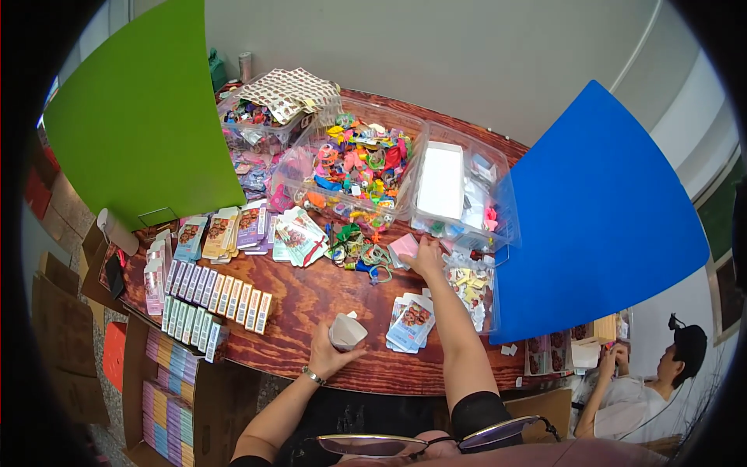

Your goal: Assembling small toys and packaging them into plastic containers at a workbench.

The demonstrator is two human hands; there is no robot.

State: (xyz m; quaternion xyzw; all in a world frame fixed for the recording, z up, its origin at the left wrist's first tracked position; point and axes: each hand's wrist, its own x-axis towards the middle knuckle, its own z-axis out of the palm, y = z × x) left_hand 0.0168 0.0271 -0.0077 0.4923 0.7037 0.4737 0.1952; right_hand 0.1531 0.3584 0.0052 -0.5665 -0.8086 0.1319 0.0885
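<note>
Near the table's front edge my left hand is closed round a small paper box, its top unfolded and facing up. My right hand reaches further out, its fingers bent over a pink card in front of the clear bins. Just left of that hand lies a tangle of colourful small toys and bands. A stack of flattened blue printed boxes rests beside my right forearm. Right of the forearm is a clear tray of small pale pieces.
Clear bins of colourful trinkets and a white box stand behind. A green board and a blue board flank them. Filled boxes stand in rows at left. A carton sits below. A co-worker is at right.
</note>
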